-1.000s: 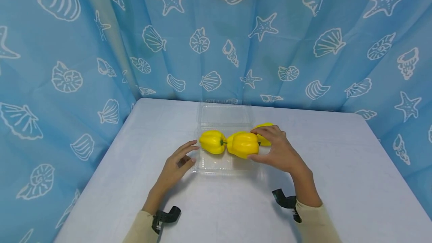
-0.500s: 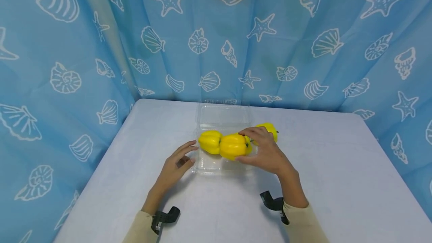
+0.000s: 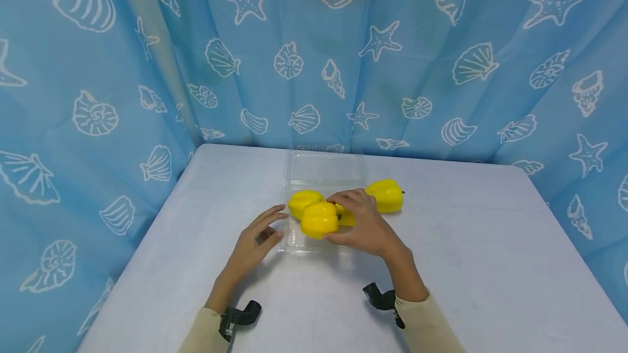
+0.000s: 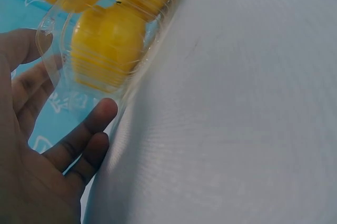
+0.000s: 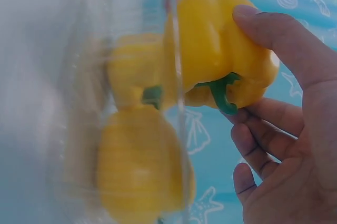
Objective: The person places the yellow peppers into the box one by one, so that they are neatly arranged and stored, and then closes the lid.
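A yellow bell pepper [image 3: 320, 220] with a green stem [image 5: 224, 92] is gripped by my right hand [image 3: 363, 222], between thumb and fingers, over the clear plastic container [image 3: 297, 240]. Inside that container lie a left yellow bell pepper [image 3: 303, 200] and a right yellow bell pepper [image 3: 346, 217], the latter partly covered by my right hand. My left hand [image 3: 255, 241] is at the container's left side, fingers loosely extended. In the left wrist view its thumb [image 4: 26, 47] meets the clear rim [image 4: 46, 31]; firm contact is hard to judge.
Another yellow bell pepper [image 3: 385, 196] rests on the white tablecloth [image 3: 481, 244], just right of the container. The container's raised clear lid [image 3: 326, 166] stretches toward the back edge. Behind the table hangs a blue shell-patterned curtain [image 3: 427, 59].
My right hand has carried its pepper leftward and slightly nearer, to the container's left half. The pepper on the tablecloth has come more into view. My left hand stays in place.
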`<state>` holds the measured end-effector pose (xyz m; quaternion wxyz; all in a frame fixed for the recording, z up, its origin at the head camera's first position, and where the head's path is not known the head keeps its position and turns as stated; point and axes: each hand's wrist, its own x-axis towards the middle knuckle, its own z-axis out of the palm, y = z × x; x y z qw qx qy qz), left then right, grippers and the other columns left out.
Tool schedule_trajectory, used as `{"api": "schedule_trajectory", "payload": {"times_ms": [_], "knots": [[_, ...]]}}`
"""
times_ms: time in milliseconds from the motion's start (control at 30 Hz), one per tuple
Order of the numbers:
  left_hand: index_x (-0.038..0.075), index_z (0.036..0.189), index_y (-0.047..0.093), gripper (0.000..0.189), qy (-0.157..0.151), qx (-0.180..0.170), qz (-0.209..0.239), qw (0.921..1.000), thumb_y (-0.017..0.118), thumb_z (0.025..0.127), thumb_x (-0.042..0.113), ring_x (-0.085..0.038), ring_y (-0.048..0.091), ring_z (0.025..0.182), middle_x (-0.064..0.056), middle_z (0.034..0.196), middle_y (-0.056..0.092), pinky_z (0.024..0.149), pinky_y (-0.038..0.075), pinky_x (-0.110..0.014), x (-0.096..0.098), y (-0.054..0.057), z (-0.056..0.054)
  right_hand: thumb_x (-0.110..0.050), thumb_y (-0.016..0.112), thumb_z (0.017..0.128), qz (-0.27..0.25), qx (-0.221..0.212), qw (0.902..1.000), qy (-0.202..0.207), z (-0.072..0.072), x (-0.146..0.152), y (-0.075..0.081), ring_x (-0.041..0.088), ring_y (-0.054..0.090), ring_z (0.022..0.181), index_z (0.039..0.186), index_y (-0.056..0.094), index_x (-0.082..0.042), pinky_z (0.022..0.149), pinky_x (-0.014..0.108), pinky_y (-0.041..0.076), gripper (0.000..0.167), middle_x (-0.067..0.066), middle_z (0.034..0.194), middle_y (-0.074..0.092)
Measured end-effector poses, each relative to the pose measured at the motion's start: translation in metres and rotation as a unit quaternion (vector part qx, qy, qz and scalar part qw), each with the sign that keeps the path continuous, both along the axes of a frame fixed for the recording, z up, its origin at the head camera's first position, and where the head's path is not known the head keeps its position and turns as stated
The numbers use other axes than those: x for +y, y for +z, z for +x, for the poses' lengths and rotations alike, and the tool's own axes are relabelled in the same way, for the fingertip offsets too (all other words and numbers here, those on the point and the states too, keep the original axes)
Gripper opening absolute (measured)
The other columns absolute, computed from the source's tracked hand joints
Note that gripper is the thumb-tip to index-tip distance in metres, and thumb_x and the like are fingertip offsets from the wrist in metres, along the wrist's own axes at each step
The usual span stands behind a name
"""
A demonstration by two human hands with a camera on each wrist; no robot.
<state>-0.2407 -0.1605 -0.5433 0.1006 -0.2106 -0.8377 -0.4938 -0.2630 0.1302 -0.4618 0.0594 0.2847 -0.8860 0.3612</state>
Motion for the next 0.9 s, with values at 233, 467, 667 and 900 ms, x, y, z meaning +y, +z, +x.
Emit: {"api": "schedule_trajectory", "payload": {"times_ms": [233, 467, 667, 900], "knots": [[0.021, 0.136, 0.061, 0.038, 0.005, 0.002, 0.000, 1.0000, 0.065, 0.099, 0.018, -0.012, 0.061, 0.087, 0.006, 0.152, 0.045, 0.078, 0.053, -0.029, 0.000, -0.002, -0.001, -0.042, 0.088, 0.073, 0.019, -0.002, 0.9998, 0.004, 0.001, -0.011, -0.007, 0.020, 0.044, 0.122, 0.131, 0.065, -0.019, 0.107, 0.062, 0.025, 0.067, -0.004, 0.131, 0.059], [0.020, 0.136, 0.061, 0.038, 0.005, -0.001, -0.004, 1.0000, 0.065, 0.098, 0.016, -0.011, 0.060, 0.084, 0.007, 0.152, 0.045, 0.076, 0.053, -0.028, 0.000, -0.001, -0.001, -0.044, 0.088, 0.073, 0.047, 0.009, 0.9988, 0.008, 0.000, -0.020, -0.014, 0.021, 0.046, 0.121, 0.132, 0.063, -0.018, 0.105, 0.060, 0.029, 0.069, -0.002, 0.133, 0.058], [0.021, 0.137, 0.061, 0.039, 0.003, -0.006, -0.003, 1.0000, 0.065, 0.098, 0.016, -0.012, 0.059, 0.084, 0.006, 0.152, 0.045, 0.077, 0.053, -0.028, -0.001, 0.002, -0.001, -0.047, 0.088, 0.073, 0.069, 0.004, 0.9976, 0.005, -0.001, -0.024, -0.020, 0.020, 0.044, 0.121, 0.134, 0.063, -0.018, 0.102, 0.049, 0.033, 0.072, -0.001, 0.134, 0.057], [0.023, 0.137, 0.061, 0.040, -0.003, -0.010, 0.004, 0.9999, 0.065, 0.098, 0.015, -0.012, 0.060, 0.086, 0.009, 0.152, 0.044, 0.079, 0.054, -0.029, -0.001, 0.001, -0.001, -0.049, 0.086, 0.074, 0.069, 0.003, 0.9976, 0.009, -0.003, -0.029, -0.025, 0.021, 0.043, 0.122, 0.133, 0.064, -0.016, 0.102, 0.048, 0.033, 0.071, -0.001, 0.132, 0.056]]}}
